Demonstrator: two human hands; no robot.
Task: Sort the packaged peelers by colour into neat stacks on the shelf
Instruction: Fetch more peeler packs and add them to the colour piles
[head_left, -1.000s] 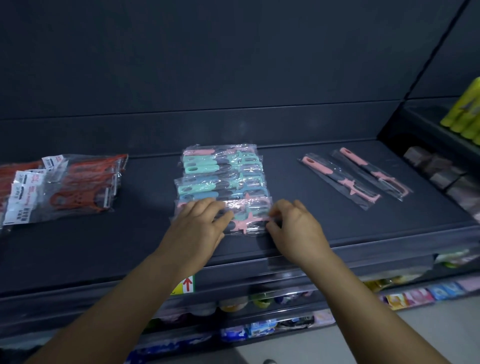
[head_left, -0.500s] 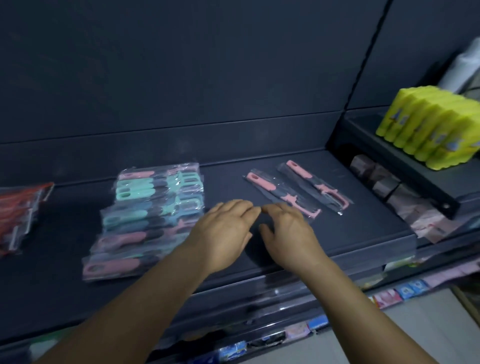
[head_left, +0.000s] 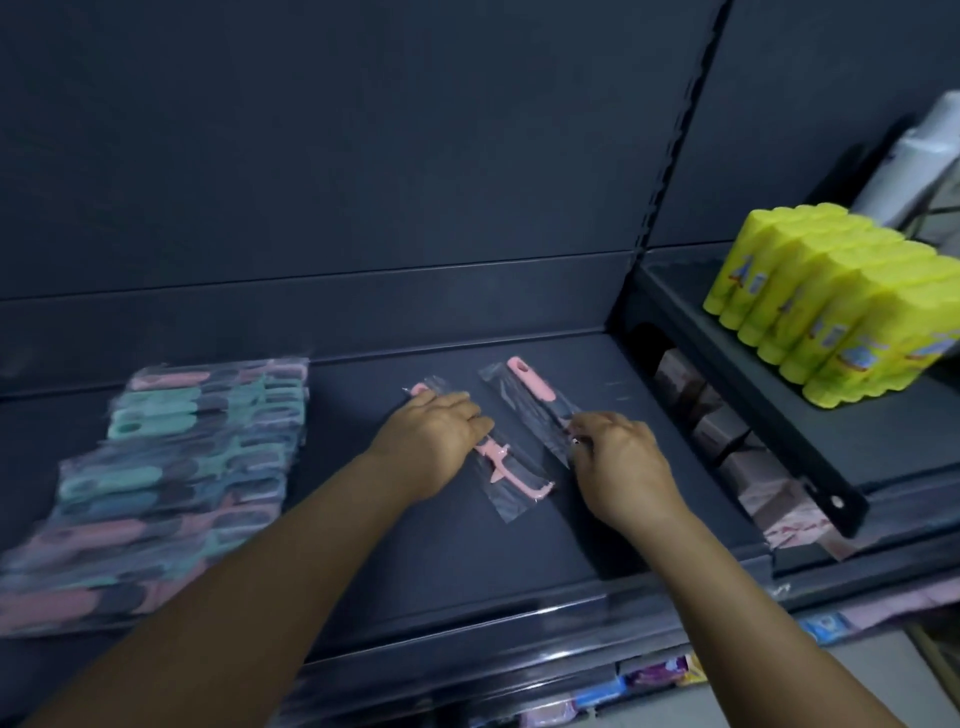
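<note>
Pink plastic inside thin clear sleeves: two packaged peelers lie side by side, just apart, at the middle of the dark shelf (head_left: 649, 467). The left pink peeler (head_left: 511, 470) shows its head and blade below the left hand (head_left: 431, 439), which lies over its handle with fingers bent down on the sleeve; whether it grips or only presses I cannot tell. The right pink peeler (head_left: 530, 387) shows its handle toward the back wall, while the right hand (head_left: 618, 460) has curled fingertips pinching the sleeve near its middle.

These should be very light, each a stiff core in a slick, crinkly, loose film. The film will likely slide on the shelf and on its neighbour, so pinching through it onto the solid handle seems surer than taking a floppy edge.

At the left of the frame sits the mixed pile (head_left: 171, 483) of teal, blue and pink packs, blurred. At upper right, yellow bottles (head_left: 831, 306) stand on a neighbouring shelf.
</note>
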